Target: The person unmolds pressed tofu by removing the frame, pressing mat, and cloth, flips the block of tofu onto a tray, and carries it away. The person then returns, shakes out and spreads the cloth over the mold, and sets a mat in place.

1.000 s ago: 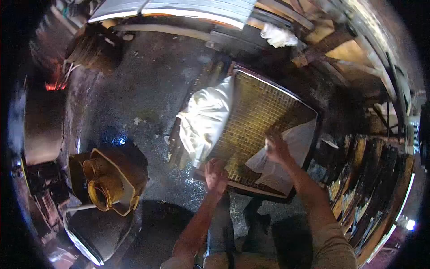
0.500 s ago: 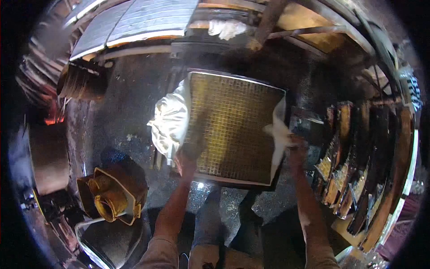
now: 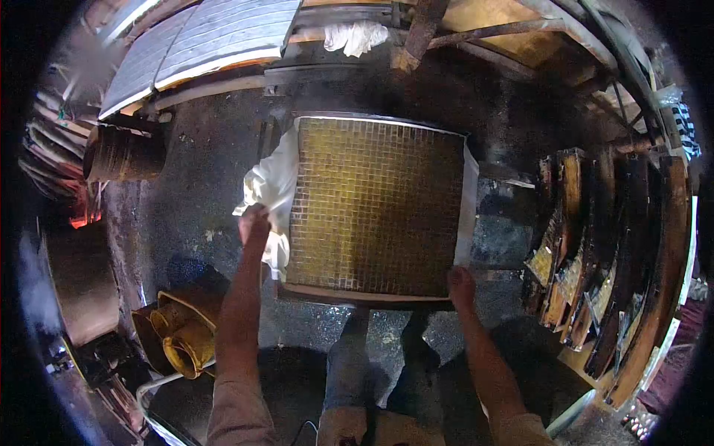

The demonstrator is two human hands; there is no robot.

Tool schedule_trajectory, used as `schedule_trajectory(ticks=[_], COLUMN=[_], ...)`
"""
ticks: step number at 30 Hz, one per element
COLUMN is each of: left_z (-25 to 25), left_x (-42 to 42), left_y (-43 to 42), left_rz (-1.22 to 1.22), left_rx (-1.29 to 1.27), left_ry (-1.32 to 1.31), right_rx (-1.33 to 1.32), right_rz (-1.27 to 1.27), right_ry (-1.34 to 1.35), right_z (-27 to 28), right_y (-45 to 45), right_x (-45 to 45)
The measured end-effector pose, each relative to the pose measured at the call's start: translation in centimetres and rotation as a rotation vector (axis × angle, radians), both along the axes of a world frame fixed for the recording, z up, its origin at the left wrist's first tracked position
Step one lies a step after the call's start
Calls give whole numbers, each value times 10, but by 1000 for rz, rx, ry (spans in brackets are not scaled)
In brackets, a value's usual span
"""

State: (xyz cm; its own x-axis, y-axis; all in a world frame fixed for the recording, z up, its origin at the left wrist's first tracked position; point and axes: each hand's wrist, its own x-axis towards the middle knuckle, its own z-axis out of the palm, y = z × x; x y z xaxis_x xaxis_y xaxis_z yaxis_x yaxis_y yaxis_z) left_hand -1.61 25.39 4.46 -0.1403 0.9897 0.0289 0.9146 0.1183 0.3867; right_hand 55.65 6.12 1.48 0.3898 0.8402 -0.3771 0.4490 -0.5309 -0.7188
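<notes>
A square panel with a golden-brown gridded surface (image 3: 372, 208) lies flat in front of me, in a shallow dark-edged frame. White cloth (image 3: 277, 178) comes out from under its left side in a crumpled bunch, and a smoother strip (image 3: 468, 201) runs along the right side. My left hand (image 3: 254, 221) is closed on the bunched cloth, left of the panel. At the panel's near right corner, my right hand (image 3: 461, 286) has its fingers curled at the lower end of the cloth strip. The fingertips of that hand are hidden.
Dark wooden frames (image 3: 595, 245) stand in a row at right, some with gridded pieces. A yellowish metal container (image 3: 186, 346) is at lower left, and a rusty drum (image 3: 123, 152) farther back. White slatted panels (image 3: 216, 44) and a white rag (image 3: 355, 37) lie at the far side.
My left hand has moved up and left, from the panel's near left corner onto the bunched cloth. My right hand has come down and left to the near right corner; the lifted right cloth now lies flatter.
</notes>
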Motion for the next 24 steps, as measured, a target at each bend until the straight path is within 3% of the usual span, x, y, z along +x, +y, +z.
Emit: schedule_trajectory(ticks=[1,2,3,4,6,7,9,11,12,13,14,16,18,20,22,23,24], left_z=[8,15,19,22,-20,-16,-8,-5,-15,-19,-21,-21,-6,-21,-23,-24,-31], left_x=[-15,-31,-44,-47,-32,-12,44,81,93,100,100,104,113,124,143,152,157], left_y=[-7,-19,-27,-41,-58,-64,-74,-91,-96,-94,-95,-95,-88,-83,-80,-77,-68], left_rz=[137,236,313,416,507,519,208,42,34,159,164,62,56,261,374,492,569], left_rx=[-41,55,66,-66,378,377,547,178,32,-5,-1,27,29,27,-24,-81,-160], left_ry=[-44,-294,88,41,462,483,652,283,53,-340,-338,-10,-1,-196,-52,96,37], right_rx=[-115,-228,-338,-445,-618,-634,-607,-591,-597,-604,-617,-630,-629,-550,-475,-460,-444], right_rz=[8,24,50,83,130,106,-4,-72,-65,-59,-58,-8,23,-6,-33,-49,-67], right_ry=[-81,-157,-226,-294,-409,-426,-433,-444,-479,-514,-585,-535,-491,-487,-483,-441,-402], right_z=[5,8,9,7,7,11,17,19,22,25,28,46,45,-5,-27,-8,14], right_y=[10,22,35,45,58,59,59,57,55,54,55,65,64,36,14,13,13], right_x=[-6,-13,-25,-41,-67,-75,-88,-97,-102,-106,-111,-114,-108,-86,-80,-92,-105])
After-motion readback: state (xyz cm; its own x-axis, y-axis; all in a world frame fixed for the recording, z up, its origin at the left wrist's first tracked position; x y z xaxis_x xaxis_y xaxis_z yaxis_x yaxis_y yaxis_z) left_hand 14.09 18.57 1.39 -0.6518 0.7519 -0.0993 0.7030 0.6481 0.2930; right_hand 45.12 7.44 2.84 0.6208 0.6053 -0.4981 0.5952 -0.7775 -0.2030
